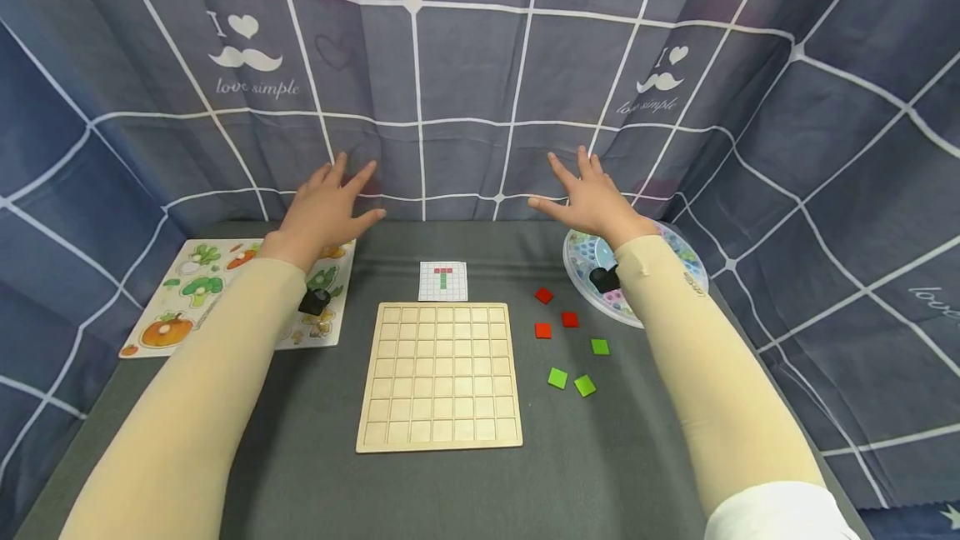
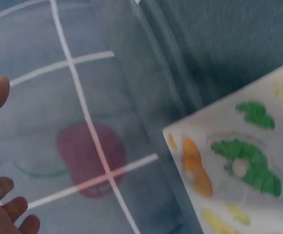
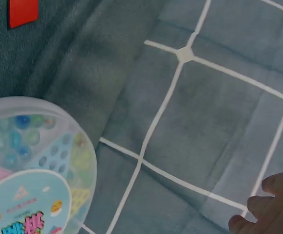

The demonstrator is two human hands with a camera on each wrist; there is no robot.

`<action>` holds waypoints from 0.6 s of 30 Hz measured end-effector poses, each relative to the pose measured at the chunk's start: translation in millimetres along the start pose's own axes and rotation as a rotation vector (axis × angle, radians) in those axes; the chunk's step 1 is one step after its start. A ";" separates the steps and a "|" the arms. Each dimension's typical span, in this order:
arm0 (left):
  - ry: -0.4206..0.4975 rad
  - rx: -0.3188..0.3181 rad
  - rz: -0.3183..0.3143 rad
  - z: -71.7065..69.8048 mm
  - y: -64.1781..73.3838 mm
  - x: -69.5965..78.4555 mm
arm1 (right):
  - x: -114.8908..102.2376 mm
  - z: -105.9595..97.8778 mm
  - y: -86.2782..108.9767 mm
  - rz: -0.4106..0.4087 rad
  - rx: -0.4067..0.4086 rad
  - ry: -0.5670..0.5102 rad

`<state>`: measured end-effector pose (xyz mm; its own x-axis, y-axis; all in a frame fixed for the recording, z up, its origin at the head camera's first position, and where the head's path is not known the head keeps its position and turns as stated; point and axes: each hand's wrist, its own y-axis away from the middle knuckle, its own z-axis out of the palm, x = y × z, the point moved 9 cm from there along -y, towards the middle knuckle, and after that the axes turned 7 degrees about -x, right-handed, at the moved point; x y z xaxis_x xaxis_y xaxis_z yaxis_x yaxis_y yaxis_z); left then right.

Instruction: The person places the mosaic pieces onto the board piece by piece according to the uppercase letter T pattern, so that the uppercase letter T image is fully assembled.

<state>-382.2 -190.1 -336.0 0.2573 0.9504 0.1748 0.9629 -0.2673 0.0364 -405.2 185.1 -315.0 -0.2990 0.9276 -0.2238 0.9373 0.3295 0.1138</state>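
My left hand [image 1: 322, 211] hovers over the far edge of a vegetable picture board [image 1: 176, 298], fingers spread and holding nothing. On the other side my right hand [image 1: 592, 198], its fingers also spread, hangs above a round bead box [image 1: 678, 261]. Between the forearms lies a wooden grid board [image 1: 439, 377] with bare square cells. A small pattern card [image 1: 442, 282] behind it shows a T of red and green squares. To the board's right lie several flat tiles: red ones, such as this red tile [image 1: 570, 319], and green ones, such as this green tile [image 1: 585, 386].
A grey cloth covers the table [image 1: 442, 498]. Blue-grey curtain fabric [image 1: 465, 73] with white lines rises behind the table and along both sides. In the right wrist view the bead box [image 3: 27, 190] shows coloured beads under a clear lid.
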 end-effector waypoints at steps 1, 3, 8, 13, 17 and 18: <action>0.017 0.014 0.015 0.6 4.4 2.2 | 1.2 0.7 4.7 -0.002 0.004 -0.019; 0.055 0.039 0.047 1.6 14.2 6.5 | 4.4 2.2 14.5 -0.004 0.017 -0.057; 0.140 0.111 0.103 4.0 40.1 11.7 | 11.0 8.4 37.9 -0.024 0.059 -0.139; 0.216 0.147 0.136 15.3 67.9 11.4 | 16.2 24.7 60.9 -0.046 0.094 -0.189; 0.253 0.145 0.124 33.9 88.1 7.9 | 21.2 47.4 77.7 -0.054 0.107 -0.215; 0.260 0.140 0.120 39.0 92.4 7.4 | 22.7 53.8 81.1 -0.057 0.106 -0.217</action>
<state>-288.1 -201.6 -369.7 0.3576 0.8359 0.4164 0.9334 -0.3336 -0.1319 -326.3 223.4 -363.0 -0.3172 0.8446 -0.4313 0.9370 0.3494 -0.0048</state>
